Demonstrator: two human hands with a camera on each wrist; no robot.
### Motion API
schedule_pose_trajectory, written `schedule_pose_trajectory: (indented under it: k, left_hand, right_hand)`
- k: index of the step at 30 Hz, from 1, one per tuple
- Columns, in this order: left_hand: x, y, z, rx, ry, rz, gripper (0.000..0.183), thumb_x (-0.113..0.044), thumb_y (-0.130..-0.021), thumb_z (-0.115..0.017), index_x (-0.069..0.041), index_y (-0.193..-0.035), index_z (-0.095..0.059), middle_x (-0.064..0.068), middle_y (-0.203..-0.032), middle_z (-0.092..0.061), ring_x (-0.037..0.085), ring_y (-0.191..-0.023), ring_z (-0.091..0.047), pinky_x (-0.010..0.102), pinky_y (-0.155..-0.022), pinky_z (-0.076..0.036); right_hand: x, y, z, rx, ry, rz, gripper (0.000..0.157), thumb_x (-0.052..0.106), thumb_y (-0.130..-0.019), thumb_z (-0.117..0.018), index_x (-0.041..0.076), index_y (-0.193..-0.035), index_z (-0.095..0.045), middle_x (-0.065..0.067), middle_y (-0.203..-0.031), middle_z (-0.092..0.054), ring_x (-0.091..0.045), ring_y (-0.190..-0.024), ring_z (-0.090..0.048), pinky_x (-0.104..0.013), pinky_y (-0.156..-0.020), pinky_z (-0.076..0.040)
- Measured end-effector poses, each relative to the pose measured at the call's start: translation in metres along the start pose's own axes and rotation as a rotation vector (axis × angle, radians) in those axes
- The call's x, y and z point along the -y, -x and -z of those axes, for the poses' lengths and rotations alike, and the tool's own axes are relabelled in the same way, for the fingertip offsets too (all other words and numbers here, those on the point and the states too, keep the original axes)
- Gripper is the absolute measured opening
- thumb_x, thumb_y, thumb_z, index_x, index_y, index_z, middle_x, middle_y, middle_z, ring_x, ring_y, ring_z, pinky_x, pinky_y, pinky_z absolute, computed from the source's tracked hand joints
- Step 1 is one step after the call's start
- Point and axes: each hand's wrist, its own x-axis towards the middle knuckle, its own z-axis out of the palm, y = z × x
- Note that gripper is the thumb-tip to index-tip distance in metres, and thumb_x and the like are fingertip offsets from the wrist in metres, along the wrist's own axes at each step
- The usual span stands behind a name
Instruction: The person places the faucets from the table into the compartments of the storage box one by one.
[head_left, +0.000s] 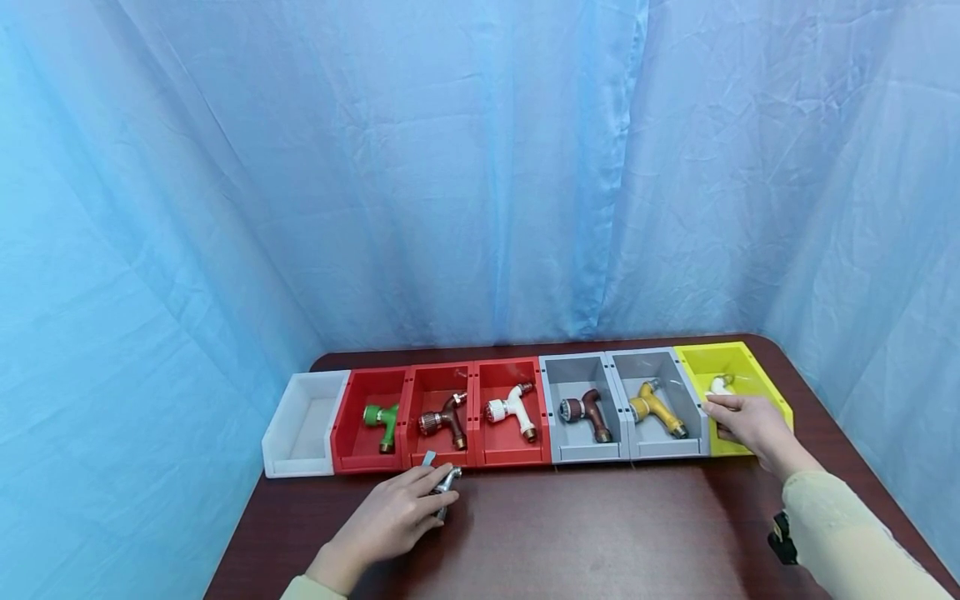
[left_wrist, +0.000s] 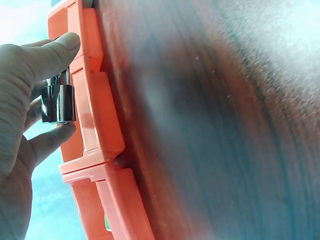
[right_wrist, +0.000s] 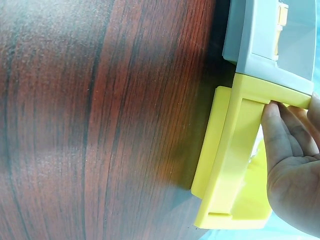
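Note:
My left hand [head_left: 401, 508] pinches a small chrome tap [head_left: 448, 482] above the table, just in front of the red bins. A light blue piece [head_left: 429, 457] sticks up beside it. In the left wrist view, the tap's shiny round end [left_wrist: 58, 104] shows between thumb and fingers; the fingers hide much of the rest. My right hand [head_left: 753, 427] grips the left wall of the yellow bin [head_left: 767, 385], fingers inside and thumb across the rim by the neighbouring grey bin [right_wrist: 250, 37]. Inside the yellow bin lies a white tap [head_left: 722, 383], partly hidden by the hand.
A row of bins spans the brown table [head_left: 600, 533]. From the left come a white bin [head_left: 300, 467], red bins holding a green tap [head_left: 387, 425], a brown tap [head_left: 450, 421] and a white tap, then grey bins with a dark red tap [head_left: 592, 414] and a yellow tap [head_left: 658, 410]. Blue curtains hang behind.

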Motion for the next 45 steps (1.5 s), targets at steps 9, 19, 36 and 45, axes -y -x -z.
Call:
schedule_pose_trajectory:
  k: [9, 19, 36, 45]
  left_hand:
    - [0.006, 0.0, 0.009, -0.023, -0.026, 0.044, 0.062, -0.029, -0.073, -0.079, -0.034, -0.13, -0.055, 0.001, -0.139, -0.046, 0.019, -0.12, -0.048, 0.04, -0.09, -0.048]
    - [0.017, -0.001, 0.017, -0.114, -0.059, 0.017, 0.059, -0.027, -0.071, -0.081, -0.029, -0.127, -0.059, 0.004, -0.137, -0.048, 0.019, -0.117, -0.05, 0.037, -0.089, -0.049]
    - [0.043, 0.001, 0.038, -0.157, -0.103, 0.112, 0.06, -0.026, -0.07, -0.082, -0.027, -0.126, -0.061, 0.005, -0.138, -0.047, 0.019, -0.12, -0.048, 0.037, -0.087, -0.05]
    - [0.064, 0.005, 0.048, -0.173, -0.113, 0.166, 0.06, -0.025, -0.07, -0.082, -0.023, -0.126, -0.06, 0.007, -0.139, -0.046, 0.026, -0.121, -0.047, 0.042, -0.084, -0.051]
  right_hand:
    - [0.0, -0.001, -0.001, -0.004, -0.001, -0.003, 0.07, 0.048, -0.089, -0.056, 0.002, -0.139, -0.039, -0.03, -0.135, -0.039, -0.014, -0.093, -0.06, -0.034, -0.077, -0.054]
    - [0.001, 0.0, -0.001, -0.009, -0.006, -0.011, 0.069, 0.046, -0.089, -0.057, 0.001, -0.138, -0.039, -0.029, -0.135, -0.04, -0.014, -0.092, -0.061, -0.034, -0.077, -0.054]
    - [0.001, 0.0, -0.002, -0.014, -0.012, -0.035, 0.068, 0.046, -0.089, -0.056, 0.002, -0.138, -0.041, -0.028, -0.132, -0.043, -0.02, -0.094, -0.06, -0.036, -0.078, -0.053]
    - [0.001, 0.0, -0.002, -0.014, -0.009, -0.037, 0.067, 0.046, -0.09, -0.056, 0.001, -0.138, -0.04, -0.028, -0.133, -0.041, -0.022, -0.097, -0.059, -0.036, -0.079, -0.053]
